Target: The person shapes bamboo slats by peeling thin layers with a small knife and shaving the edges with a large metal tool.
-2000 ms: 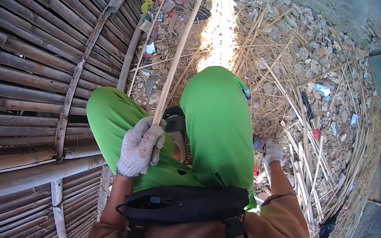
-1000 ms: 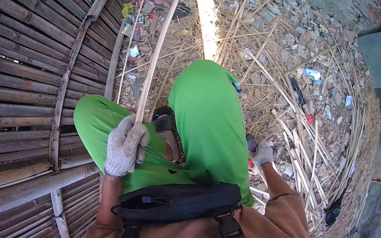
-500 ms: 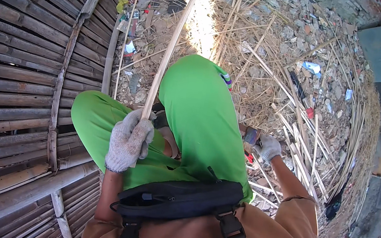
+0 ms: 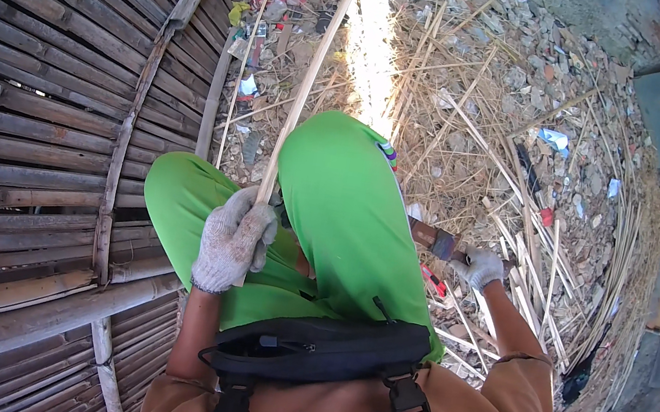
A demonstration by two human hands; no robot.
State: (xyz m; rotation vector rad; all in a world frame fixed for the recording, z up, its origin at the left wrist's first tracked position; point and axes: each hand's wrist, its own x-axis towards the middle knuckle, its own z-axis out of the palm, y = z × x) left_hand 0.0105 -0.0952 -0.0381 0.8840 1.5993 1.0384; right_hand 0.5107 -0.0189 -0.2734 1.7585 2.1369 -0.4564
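My left hand (image 4: 232, 241), in a grey-white knit glove, is closed around a long pale bamboo strip (image 4: 306, 92). The strip slants up and away, past the left side of my raised green-trousered knee (image 4: 343, 174). Off to the right of that leg, my gloved right hand (image 4: 480, 268) is closed on a brown, blade-like tool (image 4: 432, 239) with a dark collar. Its far end passes behind my leg, so its exact kind is unclear. Just below the tool lies a small red and black object (image 4: 433, 280) on the ground.
A slatted bamboo wall (image 4: 39, 154) stands close on my left. Cut bamboo strips (image 4: 538, 271) are piled by my right hand. Rubble, straw and litter cover the ground ahead (image 4: 485, 84). A black waist bag (image 4: 325, 350) lies across my lap.
More of the brown tool shows beside my leg, and my right hand sits slightly further right and lower. The whole view has shifted a little. My left hand keeps its hold on the strip.
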